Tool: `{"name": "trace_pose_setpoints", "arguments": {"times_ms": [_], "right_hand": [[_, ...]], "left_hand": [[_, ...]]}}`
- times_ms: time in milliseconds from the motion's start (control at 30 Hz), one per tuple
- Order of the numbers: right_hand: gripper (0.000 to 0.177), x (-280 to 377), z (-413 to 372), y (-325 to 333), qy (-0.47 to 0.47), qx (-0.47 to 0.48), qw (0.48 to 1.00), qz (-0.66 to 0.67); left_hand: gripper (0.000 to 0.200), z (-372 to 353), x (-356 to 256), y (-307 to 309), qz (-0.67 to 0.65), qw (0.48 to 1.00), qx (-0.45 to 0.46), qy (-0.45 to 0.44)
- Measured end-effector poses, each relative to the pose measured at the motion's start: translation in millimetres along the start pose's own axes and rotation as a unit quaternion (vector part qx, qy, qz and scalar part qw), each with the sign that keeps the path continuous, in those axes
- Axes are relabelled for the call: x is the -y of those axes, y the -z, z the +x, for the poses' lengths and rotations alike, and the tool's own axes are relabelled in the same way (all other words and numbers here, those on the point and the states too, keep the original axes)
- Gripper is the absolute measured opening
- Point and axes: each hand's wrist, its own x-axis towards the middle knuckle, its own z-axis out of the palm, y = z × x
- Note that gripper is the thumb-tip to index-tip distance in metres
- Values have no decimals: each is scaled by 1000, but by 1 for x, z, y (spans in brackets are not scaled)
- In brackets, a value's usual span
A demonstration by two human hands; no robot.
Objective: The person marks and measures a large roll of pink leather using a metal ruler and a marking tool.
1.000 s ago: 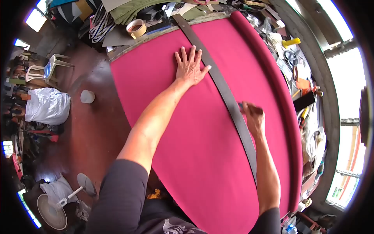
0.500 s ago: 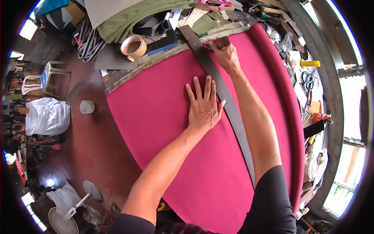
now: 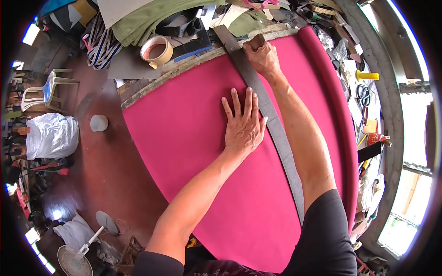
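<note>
A sheet of deep pink material is spread in front of me, its right side wound into a long roll. Across it lies a long dark metal straightedge, its far end reaching past the sheet's ragged edge. My left hand presses flat on the sheet with fingers spread, the thumb touching the straightedge's left side. Near the far end, my right hand is closed around a small brown block-like tool, against the right side of the straightedge. The tool's lower end is hidden by the hand.
Beyond the far edge are a tape roll, folded green cloth and scraps. Scissors and a yellow-handled tool lie to the right. On the floor at left are a plastic chair, a white sack and a fan.
My right hand has moved slightly away from me and turned, still gripping the brown tool; a greenish bit beside it no longer shows. My left hand stays flat. The view has shifted a little.
</note>
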Motion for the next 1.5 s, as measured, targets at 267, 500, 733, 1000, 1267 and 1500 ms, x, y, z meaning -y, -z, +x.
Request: {"name": "trace_pose_setpoints", "arguments": {"times_ms": [267, 500, 733, 1000, 1267, 1500], "right_hand": [[32, -29, -48, 27, -75, 41, 996, 38], [22, -69, -363, 152, -190, 34, 978, 84], [19, -120, -654, 278, -270, 47, 961, 29], [16, -150, -691, 263, -217, -30, 975, 43], [12, -194, -818, 306, -242, 1, 969, 46], [14, -267, -1111, 425, -158, -46, 985, 58]], "left_hand": [[66, -1, -6, -5, 42, 999, -27, -6], [68, -5, -7, -28, 157, 986, -48, -32], [63, -24, -36, -50, 152, 986, -58, -38], [72, -381, -375, -31, -86, 981, 117, -132], [67, -408, -397, -70, 92, 983, -29, -157], [65, -403, -375, -93, 106, 979, -43, -172]]}}
